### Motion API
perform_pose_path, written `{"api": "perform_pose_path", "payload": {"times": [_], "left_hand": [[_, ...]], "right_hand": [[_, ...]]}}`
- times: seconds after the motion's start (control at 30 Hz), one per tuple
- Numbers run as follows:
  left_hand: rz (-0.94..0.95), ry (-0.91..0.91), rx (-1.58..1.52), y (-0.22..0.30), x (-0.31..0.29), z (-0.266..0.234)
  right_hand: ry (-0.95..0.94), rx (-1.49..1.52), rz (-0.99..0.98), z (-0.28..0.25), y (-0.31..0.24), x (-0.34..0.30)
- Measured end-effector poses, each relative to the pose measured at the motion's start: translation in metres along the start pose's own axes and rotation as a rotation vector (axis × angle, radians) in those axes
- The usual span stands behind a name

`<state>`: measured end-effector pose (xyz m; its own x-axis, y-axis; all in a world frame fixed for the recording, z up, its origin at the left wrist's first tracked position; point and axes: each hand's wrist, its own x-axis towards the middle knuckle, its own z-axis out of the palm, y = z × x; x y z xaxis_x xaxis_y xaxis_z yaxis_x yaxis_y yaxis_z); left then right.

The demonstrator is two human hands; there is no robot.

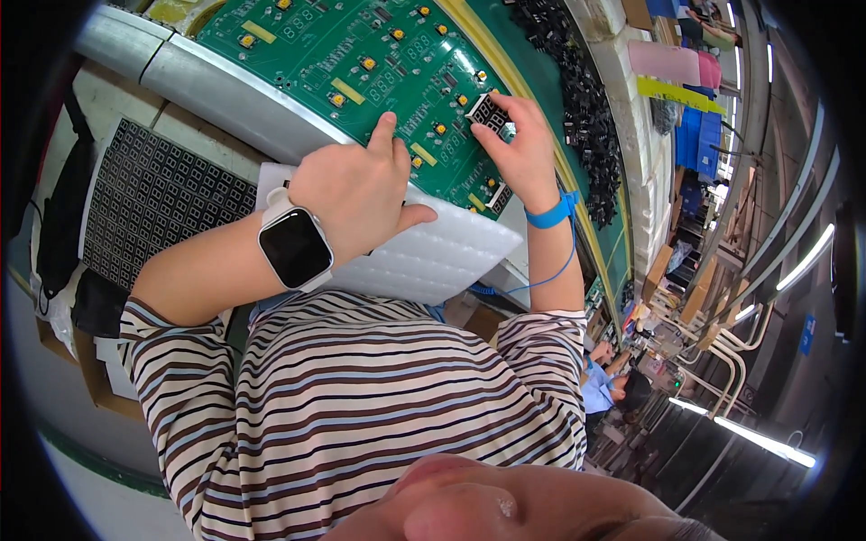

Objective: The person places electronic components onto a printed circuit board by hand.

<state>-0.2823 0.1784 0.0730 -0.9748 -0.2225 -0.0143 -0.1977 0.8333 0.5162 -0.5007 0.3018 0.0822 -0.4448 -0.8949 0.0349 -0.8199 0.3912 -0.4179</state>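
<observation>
A large green circuit board (361,54) with small yellow buttons and digit-display outlines lies in front of me. My right hand (523,149), with a blue strap (550,215) and cord on its wrist, pinches a small black digit display module (487,110) at the board's near edge. My left hand (356,185), wearing a white smartwatch (293,245), rests over the board's edge. Its index fingertip presses on the board and the other fingers are curled, with nothing seen in them. A second black module (498,194) sits on the board below my right hand.
A tray of black display modules (162,198) lies at the left. A white foam sheet (433,257) lies under my hands. A grey metal rail (225,90) borders the board. Loose black parts (586,108) are heaped at the right. Another person in blue (604,388) works further along.
</observation>
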Motion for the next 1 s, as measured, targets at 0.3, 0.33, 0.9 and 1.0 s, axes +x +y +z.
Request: {"api": "perform_pose_path", "payload": {"times": [0.3,0.33,0.9,1.0], "left_hand": [[0.004,0.018,0.016,0.0,0.0,0.0],[0.003,0.005,0.02,0.0,0.0,-0.001],[0.111,-0.087,0.009,0.013,0.012,0.003],[0.19,-0.067,0.055,0.022,0.018,0.009]], "right_hand": [[0.034,-0.234,-0.105,-0.002,-0.006,-0.003],[0.05,-0.314,-0.149,0.0,-0.007,-0.004],[-0.008,0.155,0.027,-0.022,-0.018,-0.051],[0.031,0.351,0.105,-0.015,-0.009,-0.065]]}}
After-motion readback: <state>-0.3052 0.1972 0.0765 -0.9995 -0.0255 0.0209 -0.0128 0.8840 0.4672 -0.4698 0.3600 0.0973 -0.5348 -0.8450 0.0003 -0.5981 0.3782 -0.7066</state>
